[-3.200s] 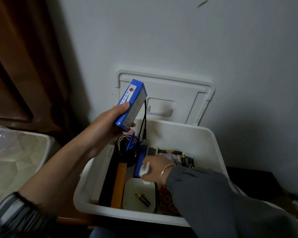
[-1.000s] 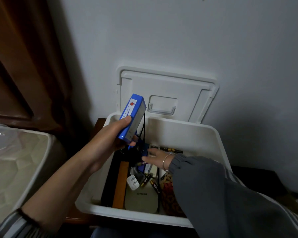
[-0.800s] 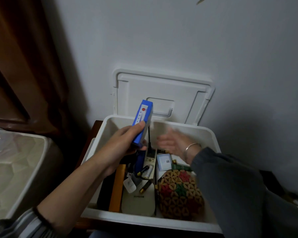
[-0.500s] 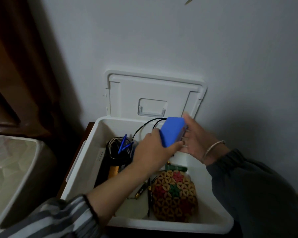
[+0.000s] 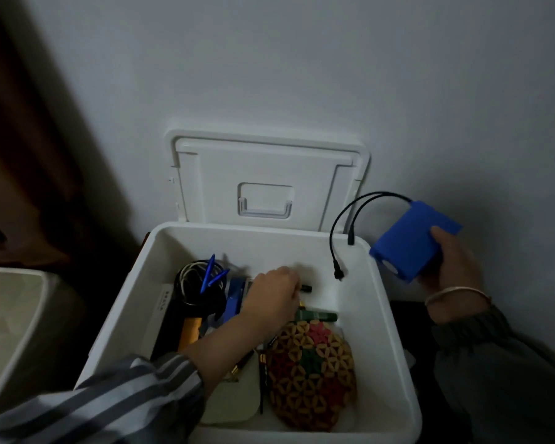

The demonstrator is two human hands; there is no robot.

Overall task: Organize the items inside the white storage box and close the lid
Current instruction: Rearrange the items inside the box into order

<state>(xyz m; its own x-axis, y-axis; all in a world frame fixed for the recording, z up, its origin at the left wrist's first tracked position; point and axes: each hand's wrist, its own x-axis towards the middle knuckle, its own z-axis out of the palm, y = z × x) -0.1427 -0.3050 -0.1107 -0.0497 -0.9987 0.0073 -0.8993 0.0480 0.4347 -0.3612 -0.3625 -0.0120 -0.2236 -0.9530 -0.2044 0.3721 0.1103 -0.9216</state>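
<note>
Your right hand [image 5: 452,267] is wrapped around the blue battery pack [image 5: 412,241], thumb on top and fingers underneath, holding it in the air just outside the right rim of the white storage box [image 5: 394,331]. Your left hand [image 5: 274,291] is down among the contents near the back wall, fingers curled on something small and dark; what it pinches I cannot tell.

The pack's two black leads [image 5: 340,238] arc leftward and droop over the box's back right corner. If you swing the pack in carelessly, those plugs could snag on the rim or tangle with the coiled cables [image 5: 199,290] at the left. They could also be trapped under the lid [image 5: 266,181], which stands open against the wall.

The pack's long axis runs from upper right down to lower left, its round-marked end tilted toward the box and the lead end facing the wall.
</note>
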